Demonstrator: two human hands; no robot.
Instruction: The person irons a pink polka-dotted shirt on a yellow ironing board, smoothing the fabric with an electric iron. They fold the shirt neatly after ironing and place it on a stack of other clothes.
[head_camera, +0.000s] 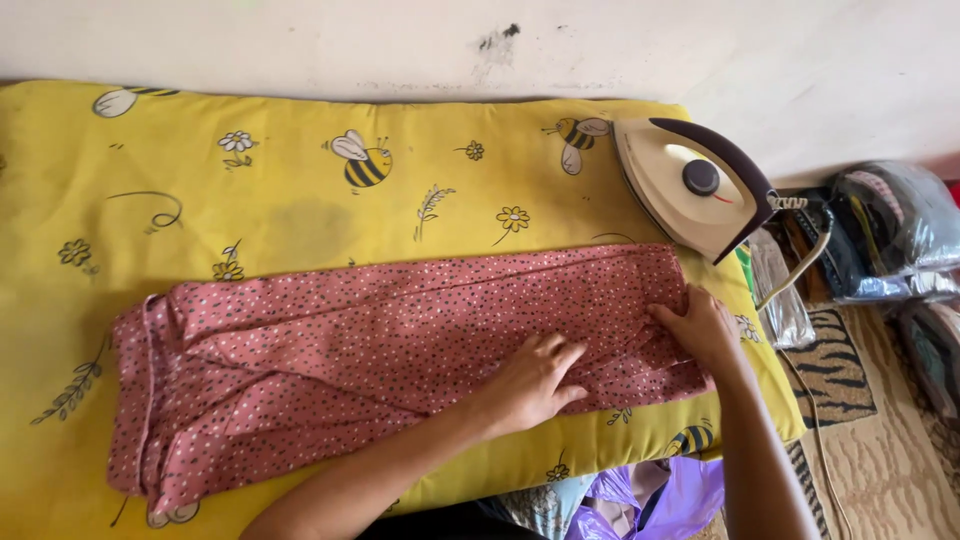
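A pink garment with small dark dots (360, 350) lies folded lengthwise across a yellow padded mat with bee and flower prints (250, 190). My left hand (532, 380) presses flat on the cloth near its right part, fingers spread. At the garment's right end my right hand (700, 325) pinches the folded edge of the fabric. A cream and dark brown electric iron (690, 185) rests tilted at the mat's far right corner, apart from both hands.
A white wall (480, 40) runs behind the mat. Right of the mat lie bundles in clear plastic bags (890, 230) on a patterned rug (880, 430). The iron's cord (810, 400) trails down there. A purple plastic bag (670, 500) sits at the near edge.
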